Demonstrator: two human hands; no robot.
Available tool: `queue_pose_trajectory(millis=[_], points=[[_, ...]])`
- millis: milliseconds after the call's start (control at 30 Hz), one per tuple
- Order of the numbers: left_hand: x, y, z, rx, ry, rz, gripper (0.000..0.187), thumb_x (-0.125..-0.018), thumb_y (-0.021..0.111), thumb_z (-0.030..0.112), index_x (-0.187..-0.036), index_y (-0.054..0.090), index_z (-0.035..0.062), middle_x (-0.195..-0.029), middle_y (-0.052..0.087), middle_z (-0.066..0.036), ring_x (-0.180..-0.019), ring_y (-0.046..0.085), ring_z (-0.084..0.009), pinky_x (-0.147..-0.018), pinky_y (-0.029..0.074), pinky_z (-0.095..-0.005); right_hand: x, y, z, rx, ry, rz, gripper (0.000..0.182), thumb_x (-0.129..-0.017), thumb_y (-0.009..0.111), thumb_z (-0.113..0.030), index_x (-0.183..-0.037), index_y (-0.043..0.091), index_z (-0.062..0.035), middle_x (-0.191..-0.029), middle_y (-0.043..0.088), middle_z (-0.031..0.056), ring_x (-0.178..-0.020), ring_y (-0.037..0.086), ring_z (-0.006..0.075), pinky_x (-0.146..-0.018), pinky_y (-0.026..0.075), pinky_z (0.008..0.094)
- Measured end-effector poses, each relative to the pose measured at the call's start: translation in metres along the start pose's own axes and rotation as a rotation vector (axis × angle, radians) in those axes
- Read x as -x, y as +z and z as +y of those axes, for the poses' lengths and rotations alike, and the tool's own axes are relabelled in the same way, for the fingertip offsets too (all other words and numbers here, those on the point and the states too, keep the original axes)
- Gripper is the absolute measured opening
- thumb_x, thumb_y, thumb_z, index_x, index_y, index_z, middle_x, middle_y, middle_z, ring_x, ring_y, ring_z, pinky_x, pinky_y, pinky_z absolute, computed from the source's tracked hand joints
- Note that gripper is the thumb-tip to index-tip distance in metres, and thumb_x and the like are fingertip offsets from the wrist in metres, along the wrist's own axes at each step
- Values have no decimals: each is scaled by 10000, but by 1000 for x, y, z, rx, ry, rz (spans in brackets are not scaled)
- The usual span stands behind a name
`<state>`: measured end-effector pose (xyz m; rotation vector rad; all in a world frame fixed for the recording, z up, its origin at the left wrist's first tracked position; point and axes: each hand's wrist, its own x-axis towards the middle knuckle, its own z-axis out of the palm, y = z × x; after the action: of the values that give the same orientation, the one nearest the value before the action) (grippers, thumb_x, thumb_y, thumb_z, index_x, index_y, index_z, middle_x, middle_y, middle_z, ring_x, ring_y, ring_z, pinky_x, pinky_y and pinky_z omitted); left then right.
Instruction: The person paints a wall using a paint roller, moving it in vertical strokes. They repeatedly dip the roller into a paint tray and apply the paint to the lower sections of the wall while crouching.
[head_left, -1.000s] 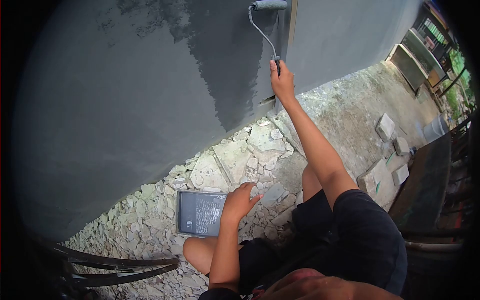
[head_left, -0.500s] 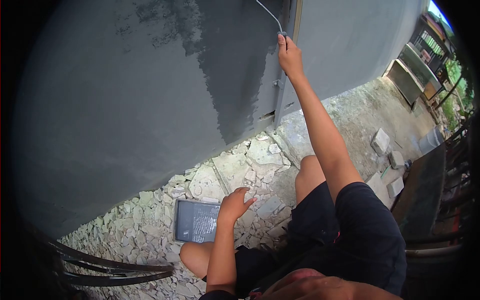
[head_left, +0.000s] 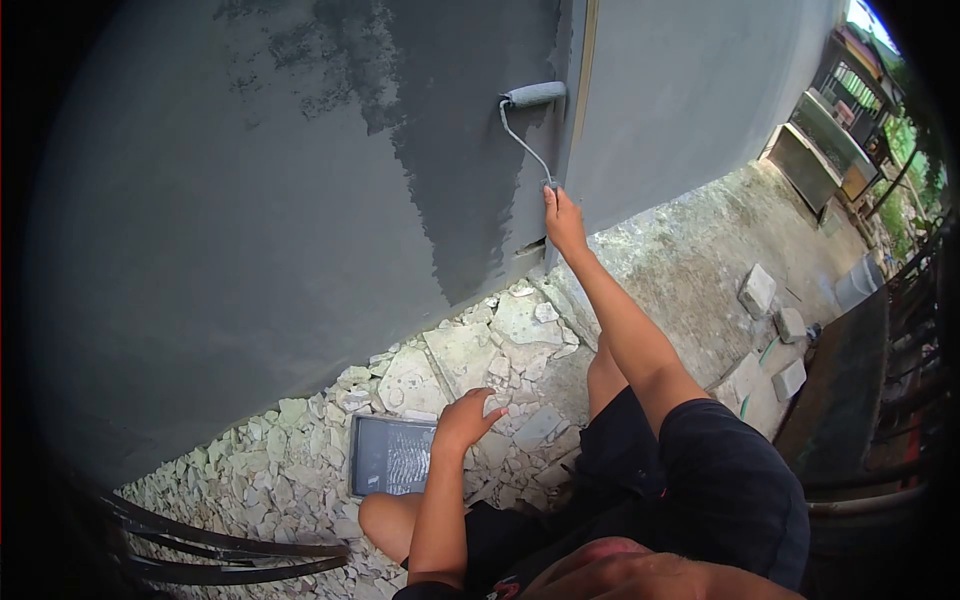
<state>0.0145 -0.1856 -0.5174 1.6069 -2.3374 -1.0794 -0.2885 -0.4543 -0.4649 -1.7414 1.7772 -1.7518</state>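
**Roller up by the post, tray down by our other hand**

So we've got the paint roller (head_left: 536,95) up at the wall (head_left: 250,230), in the darker patch (head_left: 460,180), with its far end just beside the post (head_left: 574,130) at the wall's right edge. Our right hand (head_left: 566,222) is closed round the handle (head_left: 551,184), thumb along it, arm reaching well out in front of us. The sleeve lies beyond that hand and a bit to its left. Its long axis runs nearly sideways, roughly square to the post, and the bent wire joins it at the end away from the post.

Our left hand (head_left: 465,420) is way lower, nothing in it that we can see, fingers loosely spread and slightly bent. It's right by the near right side of the tray (head_left: 354,455), which sits on the rubble (head_left: 250,460) close to the wall's bottom edge. Can't tell if that hand touches anything. So the right hand is the nearer one to the sleeve, the left to the tray. The dark patch narrows to a point at the wall's bottom edge, between the two.
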Motion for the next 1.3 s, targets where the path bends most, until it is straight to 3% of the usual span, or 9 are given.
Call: queue_pose_trajectory(millis=[133,200,300,600,700,833,1000,1067,1300], points=[[-1,5,-9,-23,36,32,611,-947,638,523,-1360,605,74,-1387,617,-156,-1216,624,-355,-994,510,-461,-27,-17,-38,-17,110,-76,508,-1083,456,-464,-938,564,10,-733,583,220,-655,549,386,-648,459,445],[0,9,-13,-20,36,24,611,-947,638,522,-1360,605,73,-1388,617,-152,-1213,626,-354,-992,510,-461,-56,-25,-63,-28,28,-33,487,-1078,471,-446,-918,551,6,-710,584,243,-679,566,463,-622,447,478],[4,5,-7,-23,25,24,610,-947,637,522,-1359,605,72,-1388,618,-148,-1208,630,-350,-987,512,-462,-74,-19,-67,-35,-38,15,477,-1081,470,-436,-914,548,5,-702,572,238,-659,554,446,-615,444,473],[10,0,-7,-31,3,19,602,-952,633,515,-1361,604,73,-1385,620,-143,-1201,633,-348,-981,515,-462,97,29,59,45,224,-157,467,-1067,484,-443,-992,588,6,-841,649,297,-833,625,522,-693,480,533],[12,-3,0,14,2,14,600,-947,656,493,-1335,613,38,-1375,619,-182,-1233,608,-367,-1021,495,-433,151,34,90,94,316,-255,456,-1078,469,-437,-1023,612,-8,-836,650,274,-803,636,486,-714,491,485],[15,-2,3,23,14,7,595,-947,663,477,-1333,611,27,-1373,618,-189,-1231,608,-373,-1023,495,-433,151,22,77,137,352,-270,458,-1077,469,-441,-1016,621,-13,-818,649,266,-776,640,467,-711,495,470],[18,-4,3,38,28,22,586,-952,660,463,-1335,609,22,-1369,618,-195,-1227,610,-377,-1022,494,-430,56,12,34,73,204,-151,463,-1082,466,-435,-983,607,-5,-755,618,242,-707,614,417,-677,477,462],[19,-6,7,28,14,19,583,-955,657,460,-1336,608,22,-1369,619,-191,-1225,611,-378,-1021,494,-430,32,3,12,12,151,-105,472,-1070,484,-448,-949,577,-1,-790,616,280,-760,596,501,-658,458,502],[19,1,7,11,9,-6,575,-954,657,465,-1334,612,35,-1363,622,-188,-1211,617,-381,-1010,500,-435,126,10,90,157,230,-244,491,-1072,481,-444,-922,585,11,-784,627,264,-762,619,470,-681,475,486]])
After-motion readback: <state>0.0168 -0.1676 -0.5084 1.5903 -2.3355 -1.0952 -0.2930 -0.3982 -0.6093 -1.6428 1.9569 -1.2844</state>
